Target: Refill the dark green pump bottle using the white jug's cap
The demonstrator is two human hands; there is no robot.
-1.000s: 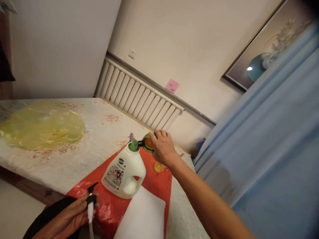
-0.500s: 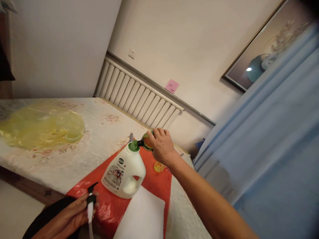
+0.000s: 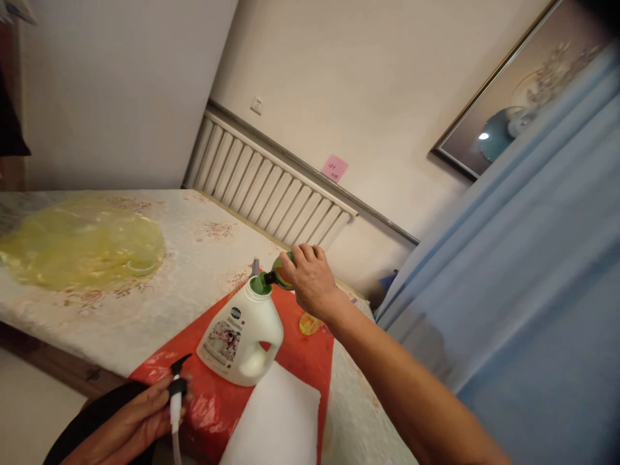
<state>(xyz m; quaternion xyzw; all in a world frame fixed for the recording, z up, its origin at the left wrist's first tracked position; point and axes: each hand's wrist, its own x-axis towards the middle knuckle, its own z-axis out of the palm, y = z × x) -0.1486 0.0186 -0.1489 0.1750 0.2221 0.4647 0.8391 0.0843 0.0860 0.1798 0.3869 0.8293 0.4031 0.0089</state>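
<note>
Bottle pump (image 3: 175, 411), the nearest item, was off its bottle and held roughly upright in the left hand (image 3: 143, 413), fingers closed around the black collar. Just beyond, a white sheet (image 3: 278, 420) lay on red plastic (image 3: 310, 368). On that plastic stood a white handled jug (image 3: 242, 349), uncapped. Farther on, the right hand (image 3: 312, 278) gripped a green bottle (image 3: 282, 271), fingers wrapped about its body, tilted with its dark neck at the green insert (image 3: 258, 285) in the jug's mouth; contact could not be confirmed. Assessment: uncapping was complete and pouring appeared under way, though no stream could be made out and the amount left in the bottle could not be told. The pump was not fitted and the jug was not capped. Well apart, a yellow plastic bag (image 3: 77, 242) lay on the floral tablecloth (image 3: 203, 258).
</note>
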